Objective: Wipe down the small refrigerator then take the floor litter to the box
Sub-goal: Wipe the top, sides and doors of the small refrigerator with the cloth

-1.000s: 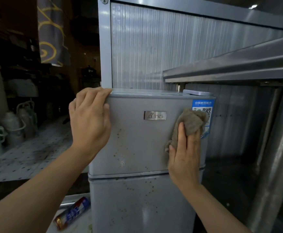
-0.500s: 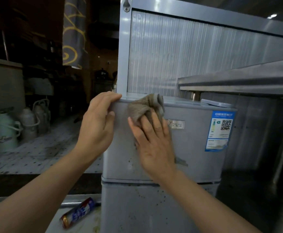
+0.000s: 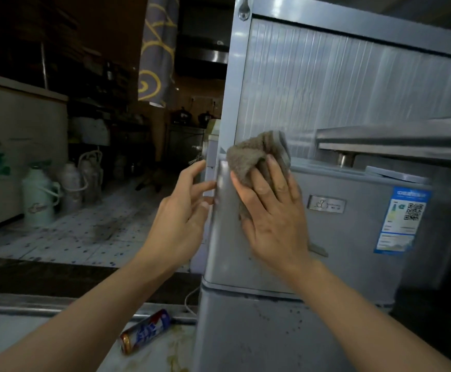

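Observation:
The small grey refrigerator (image 3: pixel 353 242) fills the centre and right, with a nameplate and a blue label on its upper door. My right hand (image 3: pixel 272 218) presses a brown cloth (image 3: pixel 251 157) flat against the door's top left corner. My left hand (image 3: pixel 184 213) is beside the refrigerator's left edge, fingers spread, fingertips touching the side of the door. A red and blue snack wrapper (image 3: pixel 145 334) lies on the floor at the refrigerator's lower left.
A steel shelf (image 3: pixel 396 140) juts out above the refrigerator's right side, with a ribbed metal panel (image 3: pixel 326 89) behind. Thermos jugs (image 3: pixel 40 197) stand on the tiled floor at left, next to a pale cabinet. A metal floor rail (image 3: pixel 44 308) runs across the bottom left.
My right hand has swept the cloth from the door's right side, by the blue label, to its top left corner. My left hand has let go of the top edge and dropped to the side.

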`<state>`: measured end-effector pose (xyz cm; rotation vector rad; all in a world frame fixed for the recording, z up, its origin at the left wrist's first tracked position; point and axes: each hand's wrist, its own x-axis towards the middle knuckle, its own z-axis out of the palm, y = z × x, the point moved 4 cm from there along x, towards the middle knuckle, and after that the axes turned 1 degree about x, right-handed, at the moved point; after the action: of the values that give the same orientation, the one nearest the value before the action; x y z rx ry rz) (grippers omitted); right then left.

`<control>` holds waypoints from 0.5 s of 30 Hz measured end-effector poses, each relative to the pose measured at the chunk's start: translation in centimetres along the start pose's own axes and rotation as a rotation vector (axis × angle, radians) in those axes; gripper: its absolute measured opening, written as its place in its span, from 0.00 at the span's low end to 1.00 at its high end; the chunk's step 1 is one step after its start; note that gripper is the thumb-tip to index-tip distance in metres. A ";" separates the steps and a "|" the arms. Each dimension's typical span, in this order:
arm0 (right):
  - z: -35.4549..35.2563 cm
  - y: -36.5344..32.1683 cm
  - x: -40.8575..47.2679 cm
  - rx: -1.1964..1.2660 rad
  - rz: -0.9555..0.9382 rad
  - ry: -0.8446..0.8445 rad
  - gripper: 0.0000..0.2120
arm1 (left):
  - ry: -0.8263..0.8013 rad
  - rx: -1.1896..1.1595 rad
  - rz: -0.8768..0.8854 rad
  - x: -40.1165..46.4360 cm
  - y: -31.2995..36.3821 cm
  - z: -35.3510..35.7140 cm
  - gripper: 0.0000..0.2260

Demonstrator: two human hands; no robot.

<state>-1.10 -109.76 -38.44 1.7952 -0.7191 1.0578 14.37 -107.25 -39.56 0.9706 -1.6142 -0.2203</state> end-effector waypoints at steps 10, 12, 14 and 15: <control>0.1 -1.8 -3.3 -0.142 -0.412 -0.238 0.25 | 0.017 0.122 -0.041 -2.4 -1.0 -1.8 0.27; -0.2 -1.4 0.4 -0.125 -0.328 -0.193 0.26 | 0.033 0.119 -0.048 -2.6 -1.3 -1.7 0.27; -0.1 -1.8 3.1 -0.061 -0.264 -0.164 0.25 | 0.057 0.122 -0.060 -2.9 -1.9 -1.5 0.27; 0.1 -2.3 3.6 -0.043 -0.255 -0.161 0.23 | 0.067 0.124 -0.065 -3.1 -2.2 -1.4 0.27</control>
<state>2.50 -109.06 -36.21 1.8917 -0.5839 0.7315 16.58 -106.02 -42.70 1.1158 -1.5509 -0.1320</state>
